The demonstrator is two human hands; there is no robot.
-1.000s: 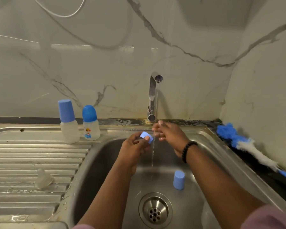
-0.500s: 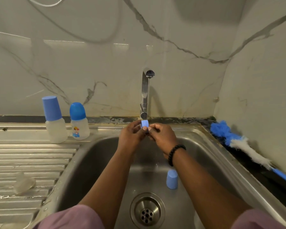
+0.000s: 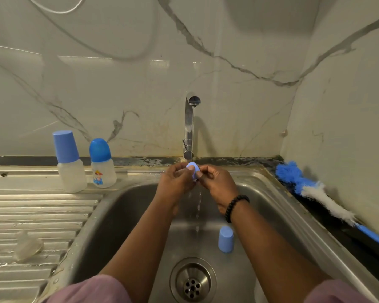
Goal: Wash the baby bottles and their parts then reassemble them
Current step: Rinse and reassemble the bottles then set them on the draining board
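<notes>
A small blue ring point(image 3: 193, 169) is held right under the thin stream of water from the tap point(image 3: 189, 127); it is pinched on one side by the left hand point(image 3: 177, 182) and on the other side by the right hand point(image 3: 217, 183), so both hands are curled onto it and neither is free. The step looks like rinsing this part; to do it well, the ring should be turned slowly so that the water gets inside and outside; it should be rubbed with the fingertips while it turns; it should be kept low over the sink point(image 3: 127, 206) so that water is not splashed about. The ring is wet and may be slippery, so it should be held firmly, or it could be dropped toward the drain point(image 3: 192, 281).

A blue cap point(image 3: 225, 239) stands in the sink, near the drain; it probably has to be washed too. Two baby bottles with blue tops point(image 3: 71, 162) point(image 3: 102, 164) stand at the back of the draining board point(image 3: 37, 215); a clear teat point(image 3: 27, 246) lies on the board, well apart from them. A blue and white brush point(image 3: 315, 191) lies along the right edge.
</notes>
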